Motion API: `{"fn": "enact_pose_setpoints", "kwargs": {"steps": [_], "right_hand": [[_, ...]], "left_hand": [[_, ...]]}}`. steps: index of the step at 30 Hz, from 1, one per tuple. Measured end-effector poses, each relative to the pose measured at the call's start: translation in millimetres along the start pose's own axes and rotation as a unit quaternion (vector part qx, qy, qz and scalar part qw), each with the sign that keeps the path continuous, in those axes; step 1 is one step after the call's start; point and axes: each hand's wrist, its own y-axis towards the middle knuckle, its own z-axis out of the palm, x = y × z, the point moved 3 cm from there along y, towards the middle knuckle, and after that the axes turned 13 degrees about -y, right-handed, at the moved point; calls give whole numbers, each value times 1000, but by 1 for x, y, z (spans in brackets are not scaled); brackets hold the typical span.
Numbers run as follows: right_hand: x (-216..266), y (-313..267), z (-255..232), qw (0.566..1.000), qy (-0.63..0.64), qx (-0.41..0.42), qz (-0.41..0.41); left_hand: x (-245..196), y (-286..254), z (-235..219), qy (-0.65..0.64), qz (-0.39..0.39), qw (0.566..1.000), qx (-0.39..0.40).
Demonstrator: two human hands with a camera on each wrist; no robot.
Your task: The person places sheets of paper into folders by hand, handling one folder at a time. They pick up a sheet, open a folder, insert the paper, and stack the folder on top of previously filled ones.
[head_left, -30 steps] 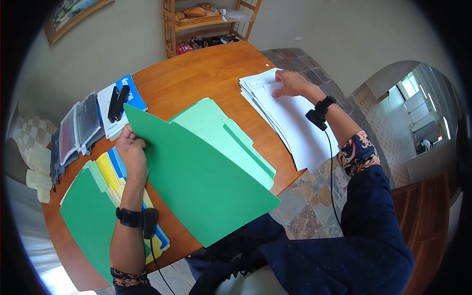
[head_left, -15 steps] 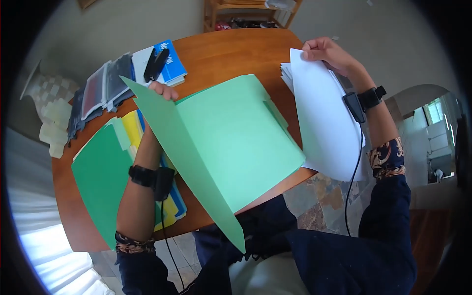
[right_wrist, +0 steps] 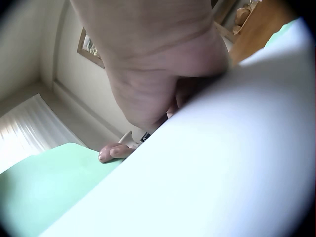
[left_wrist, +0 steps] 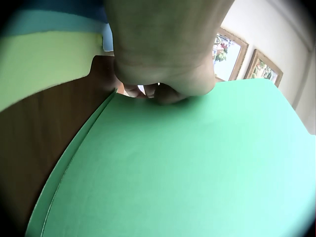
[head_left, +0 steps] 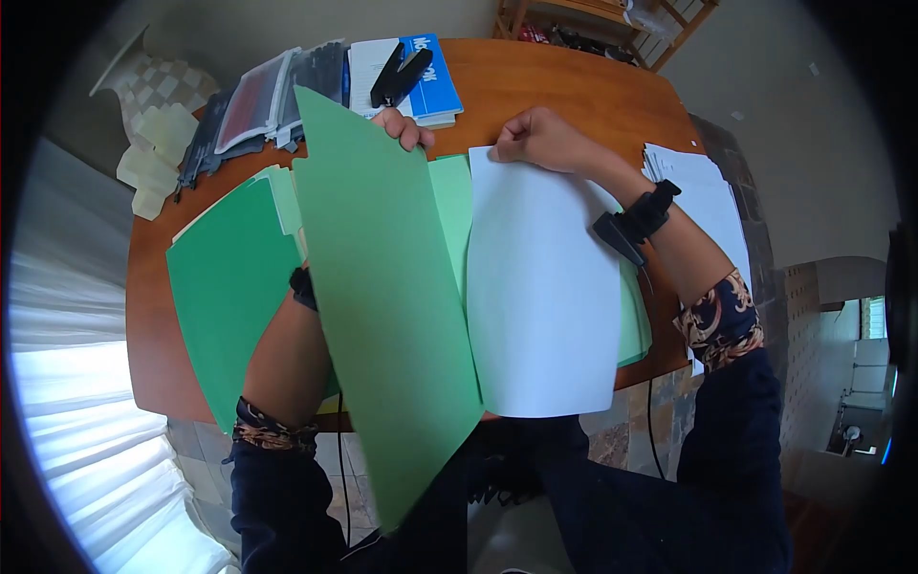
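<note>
A green file folder [head_left: 387, 297] stands open in front of me in the head view. My left hand [head_left: 407, 130] grips its raised cover at the top edge, fingers curled over; the left wrist view shows that hand [left_wrist: 163, 69] against the green card [left_wrist: 163, 163]. A white sheet of paper [head_left: 540, 287] hangs over the folder's other half, bowed slightly. Its top left corner is pinched by my right hand [head_left: 550, 140]. In the right wrist view the sheet [right_wrist: 197, 163] spreads below the right hand [right_wrist: 158, 74], with left fingertips on the cover beyond.
Several papers [head_left: 708, 187] lie stacked at the table's right. More folders, a green one [head_left: 229, 277] on top, lie left. A black stapler [head_left: 402, 77] rests on a blue and white notebook [head_left: 442, 86]. Zip pouches [head_left: 256, 100] and a checkered vase [head_left: 167, 86] stand further left.
My right hand has lifted a white sheet from the stack and carried it left over the folder. The left hand has swung the folder's cover open, showing its pale inside.
</note>
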Motion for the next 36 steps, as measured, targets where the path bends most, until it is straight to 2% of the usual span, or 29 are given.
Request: {"fn": "enact_pose_setpoints", "kwargs": {"steps": [4,6,9,13,15,22,23,25,27,28,30,31,33,34,36], "right_hand": [[7,8,11,1000,16,-19,-17],[18,6,10,998,-45,-39,-33],[34,-1,9,991,-100,-78,-33],[40,-1,12,982,-143,-114,-53],[42,1,16,983,-138,-108,-60],[43,6,22,986,-119,-103,-59],[44,7,20,987,-87,-112,-81],[42,8,18,986,-51,-117,-103],[42,7,9,972,-33,-156,-174],[45,1,2,972,-36,-156,-173],[54,-14,-8,947,-182,-151,-217],[60,-22,-12,947,-182,-149,-218],[70,-40,-11,934,-270,-102,-210],[77,-49,-8,930,-269,-99,-231],[97,-62,-1,942,-249,-21,-223]], "left_hand": [[-9,6,-19,46,3,999,21],[-9,11,-17,30,-2,996,83],[-5,12,-8,36,-51,997,36],[-1,11,-7,90,-42,995,-9],[-3,11,-9,112,-38,993,13],[-5,9,-13,95,-52,994,19],[-5,12,-14,39,-61,994,77],[-6,10,-19,-19,-69,989,129],[-7,9,-20,-21,-73,987,138],[-8,9,-19,-22,-74,987,142],[-9,10,-19,-43,-93,981,165],[-9,10,-20,-51,-98,979,172],[-9,10,-22,-54,-95,980,167],[-9,9,-24,-56,-93,980,166],[-9,6,-27,-38,-90,985,142]]}}
